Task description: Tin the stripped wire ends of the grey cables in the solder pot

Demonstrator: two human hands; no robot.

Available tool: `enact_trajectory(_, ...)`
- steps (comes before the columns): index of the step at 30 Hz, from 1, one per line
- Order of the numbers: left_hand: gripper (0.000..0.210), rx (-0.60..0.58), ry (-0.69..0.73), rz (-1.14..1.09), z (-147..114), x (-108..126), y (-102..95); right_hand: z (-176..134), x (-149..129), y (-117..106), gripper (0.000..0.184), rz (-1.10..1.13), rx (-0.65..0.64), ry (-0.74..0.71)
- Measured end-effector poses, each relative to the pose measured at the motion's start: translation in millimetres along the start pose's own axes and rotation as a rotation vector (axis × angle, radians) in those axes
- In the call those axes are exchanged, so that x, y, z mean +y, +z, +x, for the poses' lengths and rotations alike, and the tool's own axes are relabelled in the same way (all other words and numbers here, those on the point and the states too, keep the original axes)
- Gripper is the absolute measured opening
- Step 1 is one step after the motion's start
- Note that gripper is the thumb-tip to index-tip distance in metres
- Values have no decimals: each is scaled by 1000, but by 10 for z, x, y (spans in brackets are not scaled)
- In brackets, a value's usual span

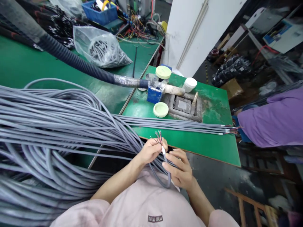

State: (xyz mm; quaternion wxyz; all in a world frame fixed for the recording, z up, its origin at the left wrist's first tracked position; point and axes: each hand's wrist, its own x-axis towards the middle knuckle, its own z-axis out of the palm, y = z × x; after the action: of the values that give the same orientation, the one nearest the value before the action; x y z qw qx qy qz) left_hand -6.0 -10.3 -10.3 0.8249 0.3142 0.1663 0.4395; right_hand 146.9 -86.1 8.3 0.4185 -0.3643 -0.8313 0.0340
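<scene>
Between my hands a grey cable (167, 168) bends upward, its end wrapped in a white sleeve (163, 150). Thin coloured wires (159, 136) with bare silvery tips fan out above the sleeve. My left hand (152, 149) pinches the wires just over the sleeve. On the cable's other side, my right hand (181, 167) has its fingers curled around the grey jacket below the sleeve. A row of grey cables (177, 124) lies on the green table beyond, with stripped ends at the right.
Looped grey cable bundles (59, 123) fill the left. A ribbed hose (87, 67) reaches a soldering pot (184, 104) in a stone-like frame. Near it stand a pale lid (161, 109), a white cup (189, 84) and a blue box (154, 95). A person in purple (272, 119) is at right.
</scene>
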Motion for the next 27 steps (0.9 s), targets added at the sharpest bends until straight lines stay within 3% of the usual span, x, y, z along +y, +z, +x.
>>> enact_trajectory(9,44,-4,-44,40,47,-44,5,-10,2,-6,36,53,31,48)
enact_trajectory(18,40,117,-38,58,121,-50,72,-75,75,31,49,146,33,129)
enact_trajectory(27,37,162,-30,15,79,-50,150,-86,-1,27,47,149,43,130)
